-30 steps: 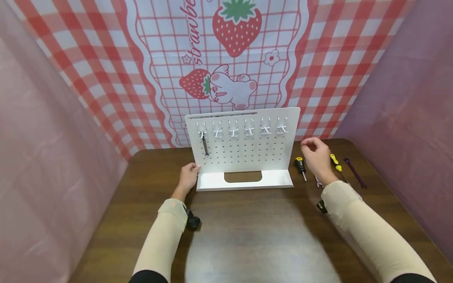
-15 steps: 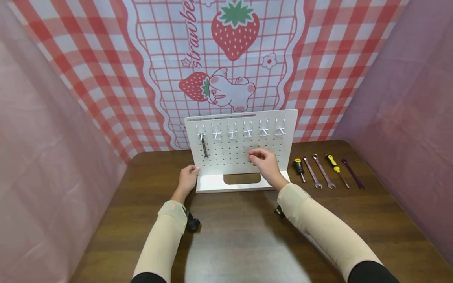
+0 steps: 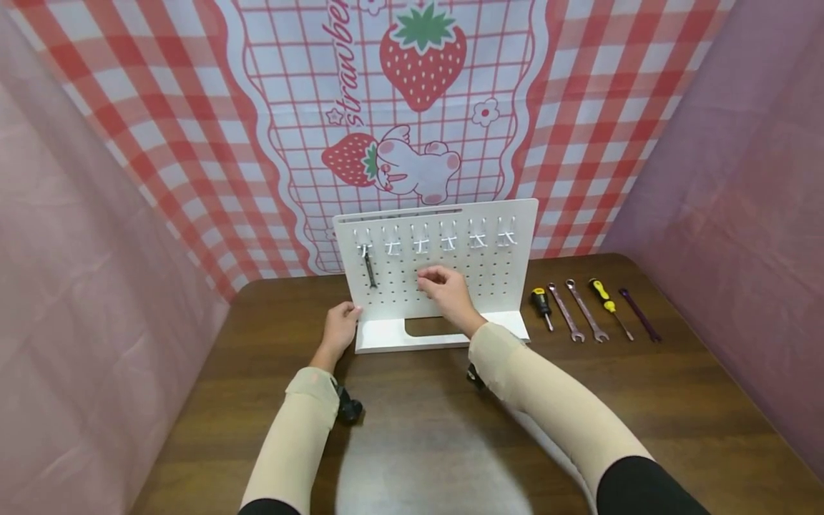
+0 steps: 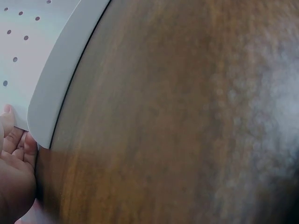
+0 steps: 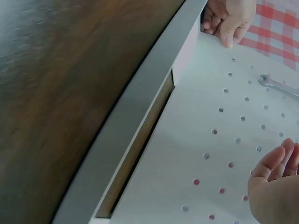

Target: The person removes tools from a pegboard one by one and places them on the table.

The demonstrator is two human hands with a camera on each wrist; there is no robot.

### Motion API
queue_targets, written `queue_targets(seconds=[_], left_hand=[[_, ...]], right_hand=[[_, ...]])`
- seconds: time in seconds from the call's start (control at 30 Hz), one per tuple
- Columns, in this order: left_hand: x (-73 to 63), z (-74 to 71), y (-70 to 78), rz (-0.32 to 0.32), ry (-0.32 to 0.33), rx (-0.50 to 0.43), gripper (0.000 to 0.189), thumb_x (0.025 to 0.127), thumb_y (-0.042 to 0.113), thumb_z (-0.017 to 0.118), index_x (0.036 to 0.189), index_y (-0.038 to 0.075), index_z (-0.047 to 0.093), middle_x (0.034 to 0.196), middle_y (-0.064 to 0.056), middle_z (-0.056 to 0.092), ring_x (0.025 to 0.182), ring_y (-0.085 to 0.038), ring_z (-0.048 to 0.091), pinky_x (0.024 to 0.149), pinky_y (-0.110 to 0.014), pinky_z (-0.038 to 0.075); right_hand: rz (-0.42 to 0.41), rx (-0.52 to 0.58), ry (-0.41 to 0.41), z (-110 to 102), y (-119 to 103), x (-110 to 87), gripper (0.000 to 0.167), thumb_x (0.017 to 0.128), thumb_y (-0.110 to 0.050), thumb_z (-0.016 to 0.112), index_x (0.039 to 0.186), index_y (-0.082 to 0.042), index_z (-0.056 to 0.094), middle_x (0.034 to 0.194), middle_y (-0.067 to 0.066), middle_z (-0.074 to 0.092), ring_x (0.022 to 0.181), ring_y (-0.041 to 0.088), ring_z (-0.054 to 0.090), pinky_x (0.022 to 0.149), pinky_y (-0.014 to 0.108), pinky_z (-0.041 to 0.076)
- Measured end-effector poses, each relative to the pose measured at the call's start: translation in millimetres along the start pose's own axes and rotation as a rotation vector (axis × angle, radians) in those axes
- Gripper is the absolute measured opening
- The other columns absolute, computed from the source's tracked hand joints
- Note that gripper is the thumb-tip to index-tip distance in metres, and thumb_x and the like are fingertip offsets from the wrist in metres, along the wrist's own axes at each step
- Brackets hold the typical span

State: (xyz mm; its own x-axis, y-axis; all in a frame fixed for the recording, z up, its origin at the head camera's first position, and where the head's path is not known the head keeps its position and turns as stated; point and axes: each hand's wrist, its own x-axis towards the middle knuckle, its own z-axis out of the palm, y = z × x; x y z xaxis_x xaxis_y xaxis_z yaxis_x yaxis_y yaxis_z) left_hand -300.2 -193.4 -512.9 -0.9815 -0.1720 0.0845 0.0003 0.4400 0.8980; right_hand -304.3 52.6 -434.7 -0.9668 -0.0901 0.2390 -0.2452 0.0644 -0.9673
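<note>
A white pegboard stand (image 3: pixel 489 282) stands upright at the back of the table. My left hand (image 3: pixel 337 327) grips its left side edge low down; the right wrist view shows the thumb (image 5: pixel 228 35) on the front face and the other fingers partly hidden behind the edge. A small wrench (image 3: pixel 370 270) hangs from the leftmost white hook. My right hand (image 3: pixel 449 293) is in front of the middle of the board, below the hooks (image 3: pixel 448 236), with loosely bent fingers. In the right wrist view nothing shows between its thumb and fingers.
Right of the board lie a stubby black-and-yellow screwdriver (image 3: pixel 541 306), two silver wrenches (image 3: pixel 566 313), a yellow screwdriver (image 3: pixel 605 297) and a dark purple tool (image 3: pixel 640 315) on the wooden table (image 3: pixel 412 408). A strawberry-print cloth (image 3: pixel 421 64) hangs behind.
My right hand has moved left from above the tools to in front of the board, uncovering the silver wrenches. My left hand stays at the board's edge.
</note>
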Motion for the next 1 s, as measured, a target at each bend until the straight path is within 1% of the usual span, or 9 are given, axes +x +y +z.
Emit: queue_targets(seconds=[0.03, 0.07, 0.23, 0.27, 0.3, 0.47, 0.57, 0.8, 1.0], left_hand=[[0.2, -0.6, 0.1, -0.003, 0.001, 0.002, 0.020, 0.102, 0.012, 0.060, 0.106, -0.006, 0.068, 0.098, -0.019, 0.068, 0.088, -0.027, 0.059, 0.078, -0.038, 0.049], [0.3, -1.3, 0.3, -0.006, 0.002, 0.004, 0.021, 0.102, 0.012, 0.060, 0.106, -0.006, 0.068, 0.097, -0.019, 0.068, 0.088, -0.027, 0.059, 0.078, -0.037, 0.049], [1.9, -1.6, -0.6, -0.009, 0.004, 0.002, 0.020, 0.102, 0.013, 0.060, 0.104, -0.005, 0.068, 0.095, -0.018, 0.067, 0.087, -0.026, 0.059, 0.076, -0.036, 0.049], [2.0, -1.1, -0.8, -0.009, 0.004, 0.000, 0.020, 0.102, 0.013, 0.060, 0.104, -0.005, 0.068, 0.095, -0.018, 0.067, 0.086, -0.025, 0.059, 0.076, -0.035, 0.049], [2.1, -0.6, -1.0, -0.007, 0.005, 0.000, 0.020, 0.102, 0.012, 0.060, 0.104, -0.006, 0.068, 0.095, -0.018, 0.067, 0.087, -0.025, 0.059, 0.076, -0.035, 0.049], [0.7, 0.0, 0.8, 0.000, 0.008, -0.005, 0.019, 0.102, 0.011, 0.061, 0.102, -0.007, 0.068, 0.095, -0.019, 0.068, 0.086, -0.026, 0.060, 0.076, -0.034, 0.049], [0.2, -0.8, 1.2, -0.003, 0.009, -0.009, 0.019, 0.101, 0.011, 0.061, 0.102, -0.007, 0.069, 0.095, -0.019, 0.068, 0.086, -0.026, 0.061, 0.076, -0.034, 0.050], [0.3, -0.8, 0.3, -0.015, 0.016, -0.018, 0.018, 0.101, 0.010, 0.062, 0.102, -0.007, 0.069, 0.094, -0.018, 0.068, 0.087, -0.024, 0.062, 0.078, -0.034, 0.052], [0.4, 1.2, 1.3, -0.028, 0.005, -0.023, 0.018, 0.102, 0.013, 0.061, 0.100, -0.004, 0.068, 0.085, -0.014, 0.065, 0.080, -0.020, 0.058, 0.070, -0.030, 0.048]], right_hand=[[0.001, -0.001, -0.002, 4, 0, 2.0, 0.017, 0.092, 0.000, 0.069, 0.106, 0.009, 0.069, 0.093, 0.012, 0.069, 0.081, 0.014, 0.064, 0.070, 0.026, 0.054], [0.010, 0.006, -0.010, 7, -5, 2.5, 0.017, 0.092, 0.001, 0.068, 0.106, 0.009, 0.069, 0.094, 0.014, 0.069, 0.082, 0.017, 0.064, 0.074, 0.031, 0.056], [0.006, 0.003, -0.025, 28, -7, 10.1, 0.016, 0.092, 0.000, 0.069, 0.106, 0.007, 0.070, 0.095, 0.014, 0.069, 0.082, 0.016, 0.064, 0.073, 0.028, 0.055], [0.006, -0.004, -0.032, 31, -9, 10.4, 0.017, 0.092, -0.001, 0.070, 0.108, 0.007, 0.070, 0.098, 0.015, 0.070, 0.084, 0.017, 0.065, 0.074, 0.028, 0.055], [-0.003, -0.015, -0.035, 35, -7, 12.3, 0.018, 0.093, -0.003, 0.070, 0.109, 0.004, 0.071, 0.100, 0.013, 0.071, 0.085, 0.015, 0.065, 0.072, 0.024, 0.054], [-0.022, -0.030, -0.092, 50, -14, 13.5, 0.027, 0.095, -0.003, 0.068, 0.121, 0.003, 0.068, 0.116, 0.015, 0.071, 0.107, 0.024, 0.067, 0.089, 0.028, 0.055], [-0.046, -0.019, -0.114, 56, -16, 15.7, 0.031, 0.094, 0.000, 0.067, 0.125, 0.004, 0.065, 0.119, 0.017, 0.070, 0.112, 0.028, 0.066, 0.093, 0.029, 0.053], [-0.068, 0.011, -0.140, 65, -23, 17.6, 0.036, 0.093, 0.007, 0.065, 0.128, 0.005, 0.063, 0.121, 0.020, 0.068, 0.114, 0.031, 0.065, 0.095, 0.030, 0.052], [-0.084, 0.032, -0.138, 69, -22, 20.6, 0.037, 0.091, 0.010, 0.064, 0.128, 0.006, 0.063, 0.120, 0.021, 0.068, 0.113, 0.033, 0.065, 0.096, 0.030, 0.052]])
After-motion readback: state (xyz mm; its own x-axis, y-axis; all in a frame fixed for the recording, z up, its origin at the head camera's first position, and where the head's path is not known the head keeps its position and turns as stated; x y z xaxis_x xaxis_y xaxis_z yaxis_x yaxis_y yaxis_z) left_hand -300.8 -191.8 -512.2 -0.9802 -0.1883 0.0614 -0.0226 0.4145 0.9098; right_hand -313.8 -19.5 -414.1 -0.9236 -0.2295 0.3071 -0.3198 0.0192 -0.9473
